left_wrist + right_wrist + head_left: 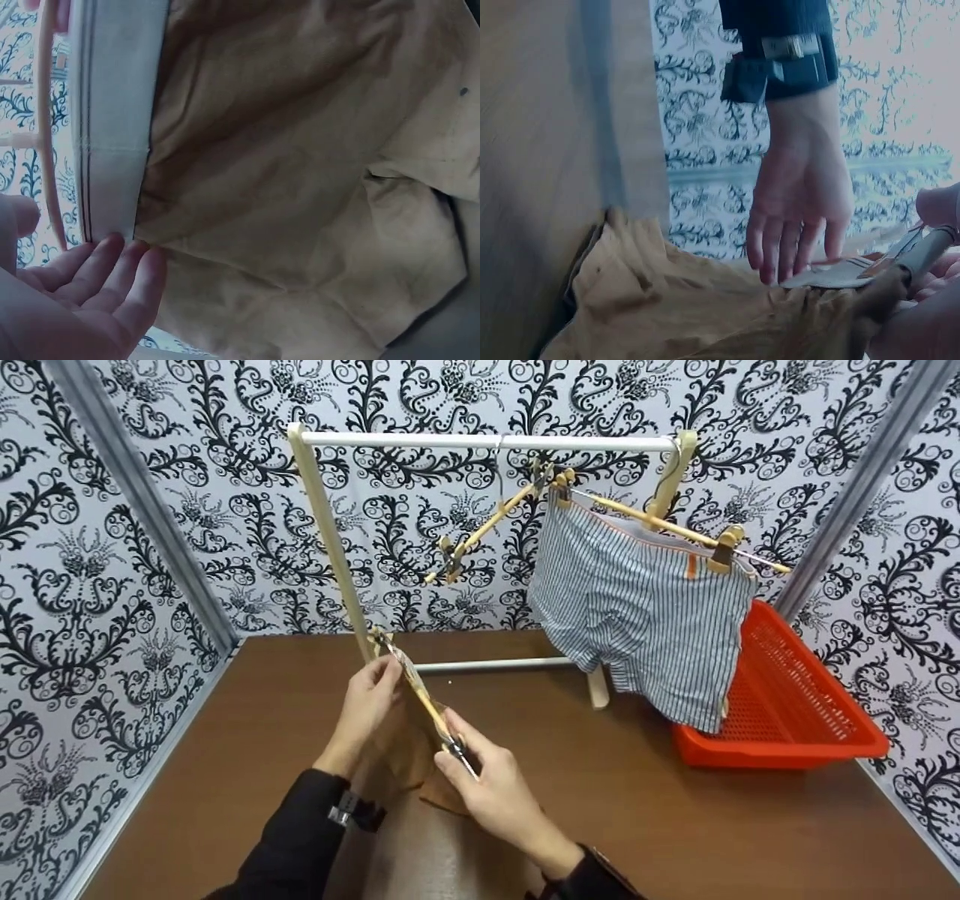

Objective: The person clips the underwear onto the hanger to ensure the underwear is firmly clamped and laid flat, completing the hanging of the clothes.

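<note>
Brown shorts [277, 150] with a pale waistband [116, 120] hang below a wooden clip hanger [431, 709] held over the table. My right hand [495, 784] grips the hanger's near end by a metal clip, thumb on one side and fingers on the other. At the far end of the waistband is my left hand [371, 697]. Its fingers [105, 277] extend under the waistband edge and touch it, with the thumb apart in the left wrist view. The hanger's far clip [381, 639] shows just beyond that hand. Much of the shorts blends into the tabletop in the head view.
A rack with a white rail [420, 439] stands behind my hands. From it hang a bare clip hanger [495, 519] and striped shorts [637, 600] clipped to another. A red basket [795, 750] sits at the right, partly behind the striped shorts. Patterned walls surround the table [637, 825].
</note>
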`<action>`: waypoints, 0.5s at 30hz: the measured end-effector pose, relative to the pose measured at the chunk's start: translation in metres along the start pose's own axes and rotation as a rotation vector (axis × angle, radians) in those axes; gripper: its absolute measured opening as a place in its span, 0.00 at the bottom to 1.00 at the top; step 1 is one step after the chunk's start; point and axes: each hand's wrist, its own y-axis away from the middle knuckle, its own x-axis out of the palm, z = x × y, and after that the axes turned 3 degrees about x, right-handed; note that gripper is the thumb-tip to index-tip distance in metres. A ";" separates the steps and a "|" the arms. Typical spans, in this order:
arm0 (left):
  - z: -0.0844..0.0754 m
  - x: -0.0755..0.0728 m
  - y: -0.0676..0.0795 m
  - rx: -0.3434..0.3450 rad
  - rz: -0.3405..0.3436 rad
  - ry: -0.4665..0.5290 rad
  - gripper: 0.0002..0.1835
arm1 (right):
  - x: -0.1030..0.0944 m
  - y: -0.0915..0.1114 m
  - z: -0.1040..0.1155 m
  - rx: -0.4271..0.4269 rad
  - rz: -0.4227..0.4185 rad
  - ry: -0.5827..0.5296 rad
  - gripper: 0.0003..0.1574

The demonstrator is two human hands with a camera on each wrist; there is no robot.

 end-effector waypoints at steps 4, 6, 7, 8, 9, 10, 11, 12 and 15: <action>-0.018 -0.003 -0.006 0.079 0.000 -0.051 0.19 | 0.005 -0.008 0.016 0.000 0.019 -0.086 0.39; -0.027 -0.003 -0.009 0.115 0.005 -0.046 0.19 | 0.006 -0.012 0.025 0.020 0.026 -0.131 0.43; -0.032 -0.003 -0.011 0.136 0.008 -0.035 0.19 | 0.006 -0.014 0.030 0.024 0.027 -0.148 0.45; -0.036 -0.003 -0.012 0.157 0.013 -0.024 0.19 | 0.006 -0.016 0.034 0.032 0.029 -0.164 0.47; -0.040 -0.004 -0.014 0.175 0.016 -0.017 0.19 | 0.006 -0.018 0.038 0.037 0.030 -0.178 0.48; -0.044 -0.004 -0.016 0.193 0.017 -0.015 0.19 | 0.006 -0.020 0.042 0.033 0.033 -0.188 0.48; -0.048 -0.005 -0.018 0.210 0.022 -0.014 0.20 | 0.007 -0.023 0.045 0.031 0.035 -0.199 0.48; -0.051 -0.007 -0.021 0.225 0.029 -0.008 0.20 | 0.007 -0.026 0.048 0.024 0.031 -0.206 0.48; -0.060 -0.013 -0.031 0.247 0.069 0.014 0.20 | 0.009 -0.037 0.058 0.015 0.017 -0.256 0.47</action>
